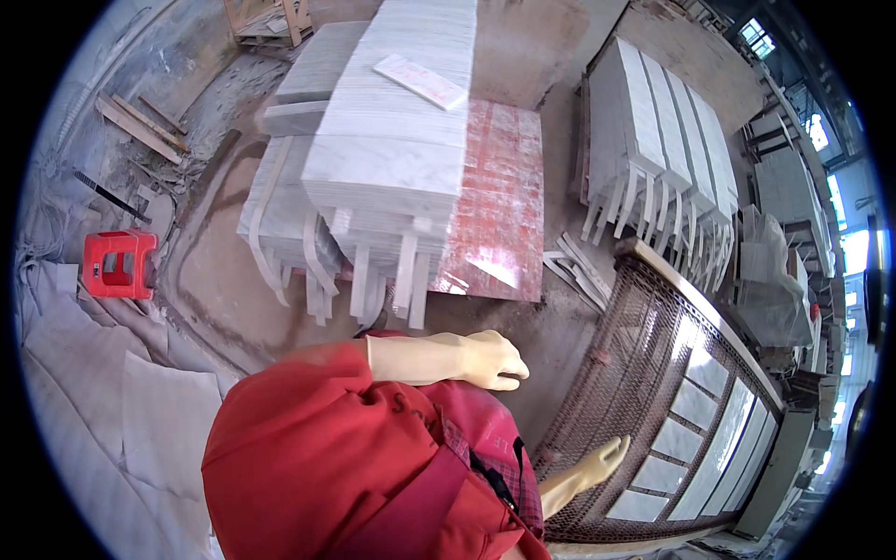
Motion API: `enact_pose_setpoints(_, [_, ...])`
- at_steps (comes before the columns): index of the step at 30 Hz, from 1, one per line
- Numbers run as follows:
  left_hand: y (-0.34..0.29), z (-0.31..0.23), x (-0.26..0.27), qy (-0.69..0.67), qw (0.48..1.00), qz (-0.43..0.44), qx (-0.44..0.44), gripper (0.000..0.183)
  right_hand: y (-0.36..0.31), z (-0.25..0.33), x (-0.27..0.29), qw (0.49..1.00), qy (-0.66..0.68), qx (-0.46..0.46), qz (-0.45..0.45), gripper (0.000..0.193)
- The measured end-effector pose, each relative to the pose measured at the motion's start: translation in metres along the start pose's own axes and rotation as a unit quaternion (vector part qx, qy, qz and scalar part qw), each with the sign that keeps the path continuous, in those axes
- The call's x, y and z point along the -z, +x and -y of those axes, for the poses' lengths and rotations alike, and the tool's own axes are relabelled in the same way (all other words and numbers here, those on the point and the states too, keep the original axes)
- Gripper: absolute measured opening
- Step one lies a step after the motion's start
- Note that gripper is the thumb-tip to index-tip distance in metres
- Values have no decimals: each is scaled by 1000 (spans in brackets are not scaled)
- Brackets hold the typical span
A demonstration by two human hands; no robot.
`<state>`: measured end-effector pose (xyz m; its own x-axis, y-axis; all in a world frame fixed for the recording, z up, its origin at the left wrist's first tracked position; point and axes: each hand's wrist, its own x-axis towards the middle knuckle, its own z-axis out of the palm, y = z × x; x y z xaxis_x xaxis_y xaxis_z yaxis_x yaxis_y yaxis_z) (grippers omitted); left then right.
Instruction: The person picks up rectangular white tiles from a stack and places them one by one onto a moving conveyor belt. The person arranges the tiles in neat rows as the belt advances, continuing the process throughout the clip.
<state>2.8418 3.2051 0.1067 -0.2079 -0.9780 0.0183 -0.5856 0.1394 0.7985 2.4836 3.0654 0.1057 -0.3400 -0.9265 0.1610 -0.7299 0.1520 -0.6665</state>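
My left hand point(495, 359), in a cream rubber glove, hangs in front of my red clothing with its fingers curled in. Nothing shows in it, and it touches no slab. My right hand point(605, 461), gloved alike, reaches over the near side of a brown mesh belt point(602, 397). Its fingers are stretched out and it holds nothing; whether it touches the mesh I cannot tell. Several white-grey stone tiles point(674, 440) lie flat in rows on the belt, just right of that hand. The belt has a pale side rail point(691, 291).
Ahead stands a tall stack of pale stone slabs point(387, 154) with strips hanging down, beside a red-stained board point(499, 196). More stacked slabs point(644, 117) stand at the far right. A red plastic stool point(119, 264) and wooden planks point(140, 131) are on the left.
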Motion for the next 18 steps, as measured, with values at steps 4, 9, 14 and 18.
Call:
enact_pose_setpoints(4, [-74, 50, 43, -2, 999, -17, 33, 40, -99, 75, -79, 979, 106, 93, 148, 41])
enact_pose_setpoints(9, [-194, 126, 74, -31, 986, -78, 143, 41, -214, 160, -135, 930, 83, 193, 303, 38])
enact_pose_setpoints(14, [-318, 155, 89, -23, 954, -170, 248, 36, -289, 243, -152, 887, 63, 210, 406, 38])
enact_pose_setpoints(18, [-396, 155, 87, -13, 921, -227, 317, 31, -335, 271, -178, 835, 50, 274, 475, 38])
